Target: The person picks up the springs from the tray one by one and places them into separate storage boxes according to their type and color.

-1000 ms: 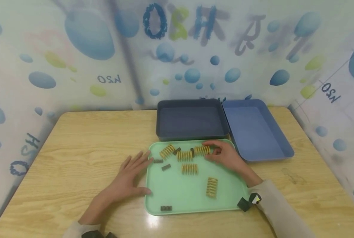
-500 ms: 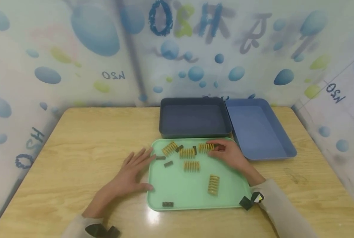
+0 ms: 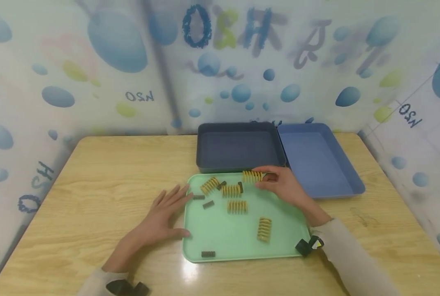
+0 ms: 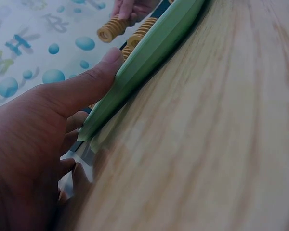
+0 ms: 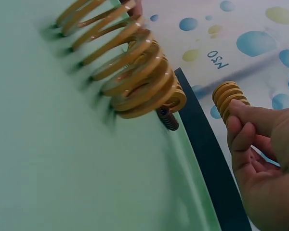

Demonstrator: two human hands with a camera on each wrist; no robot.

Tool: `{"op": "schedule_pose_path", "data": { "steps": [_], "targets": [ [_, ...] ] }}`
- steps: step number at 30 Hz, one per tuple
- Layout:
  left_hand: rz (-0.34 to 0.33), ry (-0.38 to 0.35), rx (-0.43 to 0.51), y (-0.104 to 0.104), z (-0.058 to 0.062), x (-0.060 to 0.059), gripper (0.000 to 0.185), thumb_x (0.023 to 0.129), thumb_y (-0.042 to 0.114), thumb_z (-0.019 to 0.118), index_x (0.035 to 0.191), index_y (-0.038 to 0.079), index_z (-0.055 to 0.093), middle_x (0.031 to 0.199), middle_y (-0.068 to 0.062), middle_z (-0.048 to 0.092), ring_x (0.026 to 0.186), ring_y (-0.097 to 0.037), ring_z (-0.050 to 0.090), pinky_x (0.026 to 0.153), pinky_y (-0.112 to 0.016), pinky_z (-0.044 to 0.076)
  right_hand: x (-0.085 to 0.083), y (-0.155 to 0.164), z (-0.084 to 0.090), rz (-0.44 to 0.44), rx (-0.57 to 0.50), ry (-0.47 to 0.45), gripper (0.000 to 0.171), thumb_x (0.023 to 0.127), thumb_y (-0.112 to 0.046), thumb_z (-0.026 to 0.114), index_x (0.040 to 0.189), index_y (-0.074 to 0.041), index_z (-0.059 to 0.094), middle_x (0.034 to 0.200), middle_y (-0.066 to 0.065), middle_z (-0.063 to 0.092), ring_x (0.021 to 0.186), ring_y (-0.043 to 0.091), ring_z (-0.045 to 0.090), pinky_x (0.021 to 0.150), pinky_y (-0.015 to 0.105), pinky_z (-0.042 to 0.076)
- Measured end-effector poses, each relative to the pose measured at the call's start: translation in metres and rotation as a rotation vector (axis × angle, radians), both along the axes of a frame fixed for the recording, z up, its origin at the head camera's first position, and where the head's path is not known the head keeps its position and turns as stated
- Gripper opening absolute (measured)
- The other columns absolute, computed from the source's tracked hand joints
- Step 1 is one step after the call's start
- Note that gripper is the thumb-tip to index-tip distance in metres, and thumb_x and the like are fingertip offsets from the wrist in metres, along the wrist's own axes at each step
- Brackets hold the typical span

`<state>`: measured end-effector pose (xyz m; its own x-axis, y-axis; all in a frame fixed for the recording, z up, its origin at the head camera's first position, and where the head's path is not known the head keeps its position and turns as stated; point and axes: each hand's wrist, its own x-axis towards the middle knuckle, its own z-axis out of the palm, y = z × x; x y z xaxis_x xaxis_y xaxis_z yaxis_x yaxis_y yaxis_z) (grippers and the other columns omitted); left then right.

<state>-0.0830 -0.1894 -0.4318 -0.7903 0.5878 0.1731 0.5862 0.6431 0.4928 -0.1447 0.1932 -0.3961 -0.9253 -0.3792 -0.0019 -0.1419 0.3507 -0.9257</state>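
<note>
My right hand (image 3: 286, 185) pinches a yellow coil spring (image 3: 251, 176) between thumb and fingers. In the right wrist view this spring (image 5: 227, 98) is held up off the green tray (image 3: 223, 240), near its far edge. With fingers spread and straight, my left hand (image 3: 157, 226) touches the tray's left side; its thumb rests against the rim in the left wrist view. Several other yellow springs lie in the tray, one at the centre (image 3: 237, 206) and one at the right (image 3: 264, 229). Small dark springs, such as the one near the front left corner (image 3: 208, 254), lie there too.
Directly behind the green tray stands a dark navy tray (image 3: 241, 168), with nothing seen inside. A blue tray (image 3: 318, 160) sits at its right, angled along the table. The wooden table (image 3: 131, 164) meets a patterned wall (image 3: 220, 111) at the back.
My right hand has raised the yellow spring from the green tray's far right part and moved it slightly toward the navy tray. My left hand has stayed at the tray's left edge.
</note>
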Motion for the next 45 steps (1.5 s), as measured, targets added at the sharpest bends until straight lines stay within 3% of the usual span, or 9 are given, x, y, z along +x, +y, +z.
{"op": "schedule_pose_path", "data": {
  "steps": [7,13,31,42,45],
  "targets": [
    [0.0,-0.003,0.004,0.001,-0.004,-0.001,0.098,0.072,0.061,0.072,0.148,0.012,0.035,0.157,-0.009,0.021,0.142,-0.038,0.015,0.111,-0.061,0.004,-0.001,-0.012,0.031,-0.012,-0.023,-0.022,0.041,0.086,-0.01,0.072,0.126,-0.007,0.062,0.089,0.019,0.067,0.085,0.044,0.062,0.071,0.055,0.05],
    [0.004,-0.011,0.009,0.0,-0.006,0.0,0.098,0.072,0.062,0.071,0.149,0.013,0.035,0.157,-0.009,0.021,0.142,-0.038,0.014,0.111,-0.06,0.003,-0.007,-0.021,0.049,0.019,-0.001,-0.025,0.041,0.089,-0.009,0.068,0.129,-0.005,0.058,0.09,0.021,0.066,0.09,0.046,0.06,0.077,0.06,0.047],
    [0.014,-0.025,0.008,-0.001,-0.004,0.003,0.098,0.073,0.062,0.071,0.149,0.012,0.035,0.158,-0.008,0.019,0.143,-0.037,0.013,0.111,-0.059,0.002,-0.049,-0.039,0.055,0.073,0.007,-0.013,0.044,0.09,-0.015,0.068,0.132,-0.008,0.057,0.099,0.024,0.065,0.091,0.044,0.059,0.075,0.06,0.045],
    [-0.003,-0.001,0.015,-0.001,-0.003,0.001,0.097,0.073,0.06,0.072,0.149,0.012,0.034,0.157,-0.009,0.02,0.142,-0.038,0.014,0.111,-0.06,0.002,-0.073,-0.055,0.062,0.086,0.02,-0.058,0.045,0.09,-0.017,0.068,0.133,-0.011,0.057,0.118,0.013,0.063,0.101,0.037,0.06,0.084,0.054,0.048],
    [-0.005,0.007,0.011,-0.001,-0.003,0.0,0.097,0.074,0.059,0.072,0.149,0.011,0.035,0.157,-0.01,0.02,0.142,-0.038,0.014,0.111,-0.06,0.003,-0.086,-0.058,0.053,0.088,0.022,-0.058,0.044,0.089,-0.022,0.069,0.132,-0.015,0.058,0.121,0.009,0.062,0.1,0.032,0.061,0.084,0.051,0.049]
  ]
}}
